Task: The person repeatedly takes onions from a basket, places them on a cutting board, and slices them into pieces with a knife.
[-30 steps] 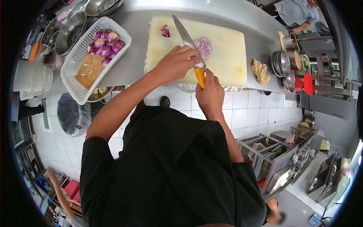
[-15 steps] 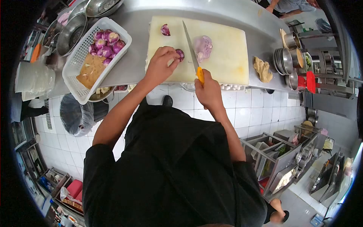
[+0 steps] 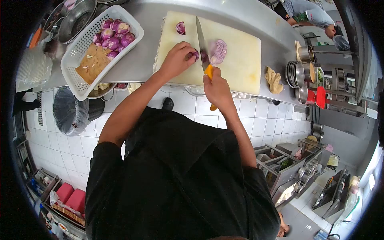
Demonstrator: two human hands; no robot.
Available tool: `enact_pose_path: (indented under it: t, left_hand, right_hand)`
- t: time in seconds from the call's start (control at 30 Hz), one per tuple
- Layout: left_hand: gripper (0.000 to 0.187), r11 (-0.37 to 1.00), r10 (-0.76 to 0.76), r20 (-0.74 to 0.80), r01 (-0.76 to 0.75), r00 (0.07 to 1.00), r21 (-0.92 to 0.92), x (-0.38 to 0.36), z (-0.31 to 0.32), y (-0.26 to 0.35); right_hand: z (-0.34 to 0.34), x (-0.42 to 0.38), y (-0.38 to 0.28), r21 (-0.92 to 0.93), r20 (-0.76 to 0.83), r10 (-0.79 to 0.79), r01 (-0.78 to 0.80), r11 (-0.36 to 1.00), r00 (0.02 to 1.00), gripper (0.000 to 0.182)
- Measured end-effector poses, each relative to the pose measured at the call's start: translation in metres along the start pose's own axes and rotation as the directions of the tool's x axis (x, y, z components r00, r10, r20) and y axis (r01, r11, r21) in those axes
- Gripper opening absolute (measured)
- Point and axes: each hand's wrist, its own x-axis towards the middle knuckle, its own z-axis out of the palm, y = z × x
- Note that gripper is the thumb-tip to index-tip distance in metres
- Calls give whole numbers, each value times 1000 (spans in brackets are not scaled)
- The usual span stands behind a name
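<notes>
On the white cutting board (image 3: 244, 76), my left hand (image 3: 178, 60) has its fingers closed on a small red onion piece (image 3: 195, 55). My right hand (image 3: 218, 89) grips the yellow handle of a large knife (image 3: 201, 38), its blade pointing away from me, just right of the onion piece. Sliced onion (image 3: 219, 52) lies to the right of the blade. Another purple onion piece (image 3: 181, 28) rests near the board's far left corner.
A white perforated basket (image 3: 70, 66) with peeled onions (image 3: 114, 38) stands at the left, beside metal bowls (image 3: 78, 22). A yellowish cloth (image 3: 273, 80) and stacked metal bowls (image 3: 294, 74) are at the right. Another person (image 3: 310, 14) is at the far right.
The view has shifted a little. The knife has moved closer to the onion piece in my left hand, and a bit of onion now shows beside the blade. The other person shows more.
</notes>
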Motion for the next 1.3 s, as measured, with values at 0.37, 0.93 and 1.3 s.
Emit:
enact_pose_path:
  t: [0.37, 0.93, 1.3]
  left_hand:
    - [16, 996, -39, -4, 39, 999, -78, 3, 0, -5]
    - [15, 999, -26, -50, 24, 998, -40, 1, 1, -9]
    - [16, 999, -42, -40, 41, 998, -35, 0, 0, -5]
  right_hand:
    - [6, 31, -1, -113, 9, -62, 62, 992, 998, 33]
    - [24, 46, 19, -36, 9, -69, 69, 997, 998, 37]
    - [37, 43, 4, -110, -44, -71, 66, 992, 996, 30]
